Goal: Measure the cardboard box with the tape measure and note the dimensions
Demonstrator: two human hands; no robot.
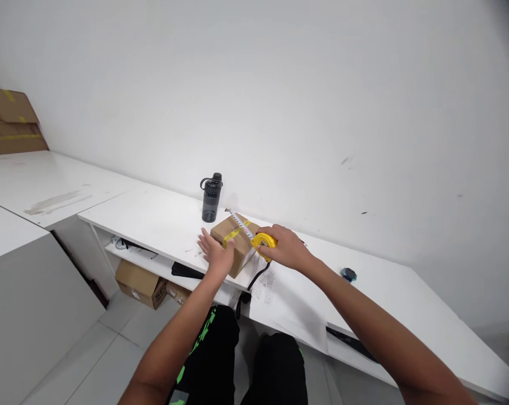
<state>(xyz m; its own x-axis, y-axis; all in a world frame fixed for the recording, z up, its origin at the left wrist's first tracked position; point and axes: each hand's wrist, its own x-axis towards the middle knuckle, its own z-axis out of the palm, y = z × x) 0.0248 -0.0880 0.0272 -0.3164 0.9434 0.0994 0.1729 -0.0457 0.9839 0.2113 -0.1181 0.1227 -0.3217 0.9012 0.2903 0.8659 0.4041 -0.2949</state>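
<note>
A small cardboard box (238, 254) with yellow tape stands on the white table (170, 211). My right hand (282, 246) grips a yellow tape measure (264, 245) at the box's right side. Its white blade (241, 225) is partly pulled out and lies over the box top, with the metal end past the far edge. A black strap hangs from the case. My left hand (216, 253) rests against the left side of the box, fingers spread and thumb near the yellow tape.
A dark bottle (211, 198) stands behind the box, to the left. A small blue-black object (348, 274) lies farther right on the table. Larger taped boxes (16, 121) are stacked at far left. Another carton (138, 281) sits below the tabletop.
</note>
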